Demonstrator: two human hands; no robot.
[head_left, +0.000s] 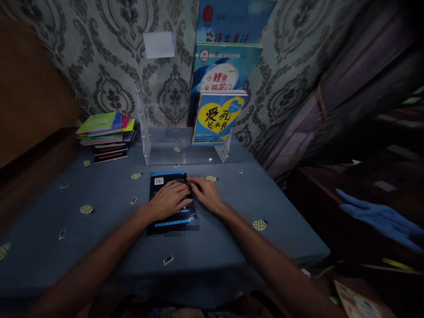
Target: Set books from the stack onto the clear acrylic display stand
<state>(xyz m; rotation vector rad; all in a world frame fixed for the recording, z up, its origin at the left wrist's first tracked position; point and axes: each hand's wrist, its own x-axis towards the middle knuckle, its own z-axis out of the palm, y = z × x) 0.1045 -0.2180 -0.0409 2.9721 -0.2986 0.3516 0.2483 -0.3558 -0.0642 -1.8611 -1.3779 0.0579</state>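
A dark book [162, 223] with a blue strip and a white barcode label lies flat on the table in front of me. My left hand [170, 199] rests on top of it, palm down with fingers stretched toward the right edge. At that edge, my right hand [207, 192] has its fingers bent and closed against the book's upper right side; the fingertips are partly hidden. Behind the book stands a clear acrylic rack [183, 155], with a blue and yellow book [213, 119] upright at its right side.
Two taller blue books, a teal one [250, 62] and a darker one [236, 20], rise behind the yellow-heart book. A stack of thin books [102, 128] sits at the back left. The blue patterned tablecloth [109, 247] covers the table; a blue glove [377, 216] lies off to the right.
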